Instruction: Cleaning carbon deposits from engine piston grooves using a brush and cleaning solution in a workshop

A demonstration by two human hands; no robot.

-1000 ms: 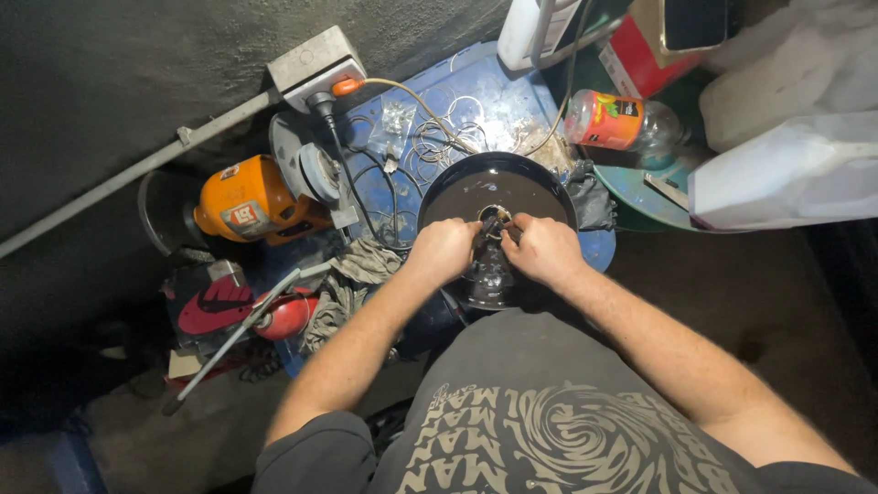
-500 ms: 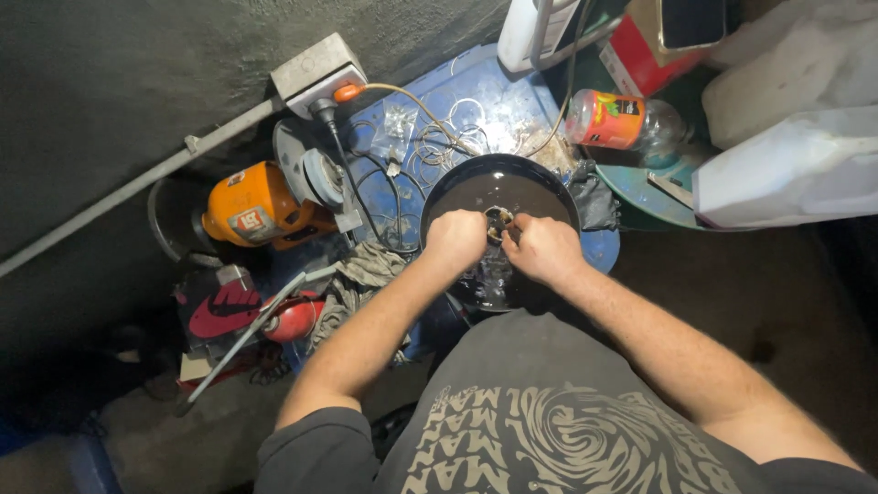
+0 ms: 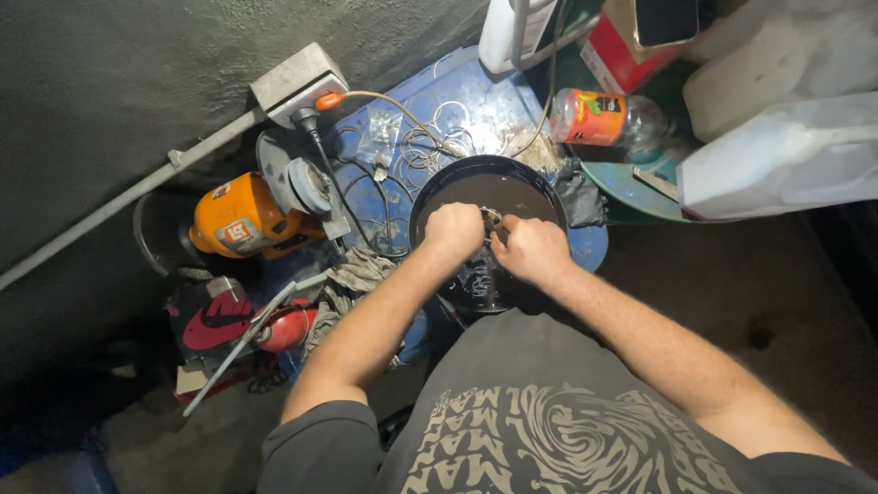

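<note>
Both hands, left (image 3: 455,229) and right (image 3: 530,249), pinch one small metal piece (image 3: 492,218) over one black pan (image 3: 457,187).

Small metal piece (image 3: 491,218) between hands: too small.

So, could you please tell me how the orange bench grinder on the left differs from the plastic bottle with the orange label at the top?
The orange bench grinder is opaque and bulky, while the clear plastic bottle with the orange label is see-through and slimmer. The grinder sits left of the black round pan, near the wall; the bottle lies on its side above and right of it. A black cable runs by the grinder; none reaches the bottle. Neither is touched by a hand.
</note>
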